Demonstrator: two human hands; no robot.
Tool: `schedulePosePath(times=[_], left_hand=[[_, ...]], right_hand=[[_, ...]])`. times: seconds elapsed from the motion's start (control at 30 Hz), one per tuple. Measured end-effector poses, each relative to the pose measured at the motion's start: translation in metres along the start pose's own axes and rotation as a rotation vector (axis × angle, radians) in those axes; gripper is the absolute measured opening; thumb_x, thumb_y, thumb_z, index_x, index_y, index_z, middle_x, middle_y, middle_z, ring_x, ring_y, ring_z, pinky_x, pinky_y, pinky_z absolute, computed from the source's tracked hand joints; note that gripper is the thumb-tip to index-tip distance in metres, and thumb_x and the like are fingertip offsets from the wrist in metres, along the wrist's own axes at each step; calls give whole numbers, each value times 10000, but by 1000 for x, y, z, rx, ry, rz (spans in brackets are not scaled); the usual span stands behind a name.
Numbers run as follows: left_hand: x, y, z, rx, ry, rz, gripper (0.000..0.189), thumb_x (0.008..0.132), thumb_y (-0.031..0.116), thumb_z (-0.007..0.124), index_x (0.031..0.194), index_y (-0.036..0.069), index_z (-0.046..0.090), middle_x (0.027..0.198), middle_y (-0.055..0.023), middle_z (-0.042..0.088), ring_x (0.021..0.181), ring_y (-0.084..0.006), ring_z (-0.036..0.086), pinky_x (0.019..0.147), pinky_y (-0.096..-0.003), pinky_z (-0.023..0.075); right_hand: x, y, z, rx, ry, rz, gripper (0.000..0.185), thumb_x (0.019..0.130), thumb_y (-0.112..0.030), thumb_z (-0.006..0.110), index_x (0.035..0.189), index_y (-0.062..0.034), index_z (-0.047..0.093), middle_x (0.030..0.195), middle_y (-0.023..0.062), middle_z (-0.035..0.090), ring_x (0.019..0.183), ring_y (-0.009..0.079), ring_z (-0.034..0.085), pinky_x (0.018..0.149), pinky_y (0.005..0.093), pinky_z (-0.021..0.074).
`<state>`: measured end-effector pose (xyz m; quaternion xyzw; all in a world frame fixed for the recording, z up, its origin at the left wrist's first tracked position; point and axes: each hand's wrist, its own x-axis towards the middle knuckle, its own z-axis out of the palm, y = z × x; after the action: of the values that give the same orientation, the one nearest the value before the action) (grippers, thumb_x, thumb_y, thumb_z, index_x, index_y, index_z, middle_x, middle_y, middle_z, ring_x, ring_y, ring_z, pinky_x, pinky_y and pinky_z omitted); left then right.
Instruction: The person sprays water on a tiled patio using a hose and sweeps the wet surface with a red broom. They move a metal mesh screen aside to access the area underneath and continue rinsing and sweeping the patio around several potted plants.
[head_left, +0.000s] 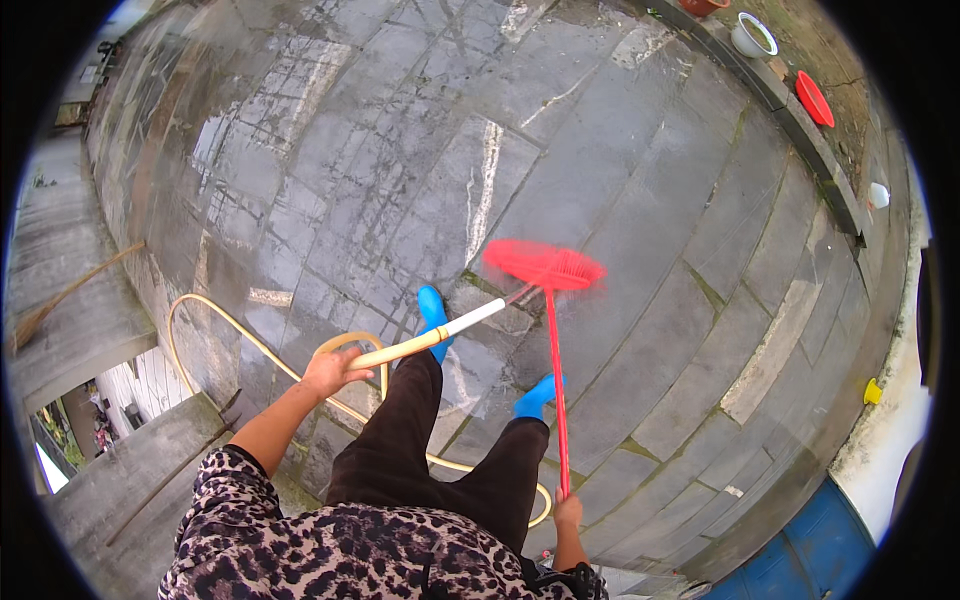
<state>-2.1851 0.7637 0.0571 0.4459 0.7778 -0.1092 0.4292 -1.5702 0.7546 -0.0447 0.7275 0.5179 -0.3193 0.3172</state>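
Note:
My left hand (330, 372) is closed around a cream-coloured hose (405, 349) near its end. A white pipe nozzle (475, 318) is fitted there, pointing toward the broom head, and a thin streak of water seems to leave it. In my right hand (568, 510) is the red handle (558, 390) of a push broom. Its red bristled head (546, 264) is blurred and rests on or just over the wet stone paving (630, 225), ahead of my blue boots (433, 306).
The hose loops over the paving on my left. A straw broom (52, 313) and a long-handled tool (169, 480) lie on concrete ledges at left. Along the right, a raised kerb (806, 146) borders soil with a white pot (752, 36) and a red basin (814, 99). A blue gate (806, 551) stands lower right.

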Motion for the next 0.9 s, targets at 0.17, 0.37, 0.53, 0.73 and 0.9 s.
schedulePosePath(times=[0.17, 0.37, 0.53, 0.73, 0.9], left_hand=[[10, -44, -33, -125, 13, 4, 544, 793, 612, 600, 1011, 113, 590, 777, -156, 642, 794, -358, 627, 689, -453, 483], [15, -114, -53, -220, -15, -7, 502, 812, 588, 593, 975, 113, 574, 792, -136, 636, 792, -353, 621, 678, -463, 472], [2, -148, -39, -281, -23, 7, 497, 821, 594, 565, 961, 118, 566, 780, -109, 633, 788, -330, 627, 669, -446, 476], [-42, -141, 4, -330, 33, 45, 481, 817, 585, 571, 929, 117, 559, 770, -99, 638, 746, -326, 637, 660, -440, 495], [-94, -121, 23, -439, 106, -6, 442, 813, 556, 602, 895, 124, 558, 701, -103, 600, 704, -320, 623, 637, -433, 487]], right_hand=[[119, -310, -75, 397, -44, -160, 601, 871, -512, 585, 719, 68, 617, 686, 240, 633, 659, 372, 646, 607, 487, 483], [127, -459, -130, 535, 25, -495, 394, 989, -350, 434, 804, -9, 501, 622, 116, 526, 501, 234, 540, 458, 388, 426], [-45, -252, -58, 105, 70, -243, 431, 914, -401, 561, 921, 29, 584, 749, 230, 601, 673, 368, 588, 644, 461, 460], [-38, -245, -21, 12, -277, 24, 501, 866, -448, 614, 839, 52, 610, 712, 261, 617, 731, 428, 626, 656, 504, 477], [31, -486, -29, 490, -264, -269, 454, 949, -413, 531, 657, -75, 446, 485, 15, 438, 365, 135, 434, 318, 309, 344]])
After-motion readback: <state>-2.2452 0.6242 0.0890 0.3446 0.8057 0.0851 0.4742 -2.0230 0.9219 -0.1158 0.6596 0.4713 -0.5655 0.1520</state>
